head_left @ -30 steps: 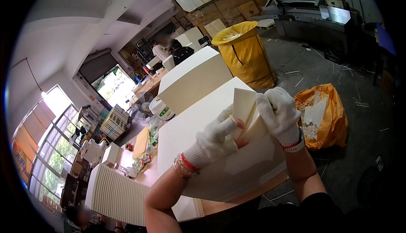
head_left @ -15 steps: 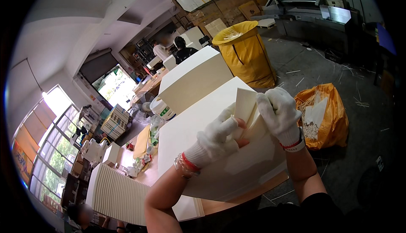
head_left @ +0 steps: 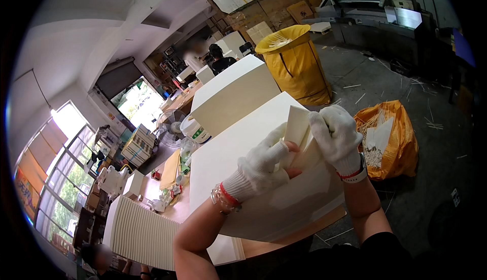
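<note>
In front of me stands a tall stack of white paper (head_left: 218, 166), its near side facing my body. At its near right corner, several sheets (head_left: 296, 122) are bent upward between my hands. My left hand (head_left: 261, 166), in a white knit glove with bare fingertips showing, is closed on the left edge of these lifted sheets. My right hand (head_left: 336, 135), also gloved in white, curls into a loose fist on their right edge. Its fingertips are turned away and mostly hidden.
Another large paper stack (head_left: 238, 89) stands beyond mine. On the right are a yellow bin bag (head_left: 294, 69) and an orange bag (head_left: 388, 140) of paper strips. A white tub (head_left: 195, 129) and a fanned paper pile (head_left: 142, 232) are at left. People work nearby.
Both hands stay on the lifted sheets. My left hand and the sheets' upright corner have shifted slightly to the right.
</note>
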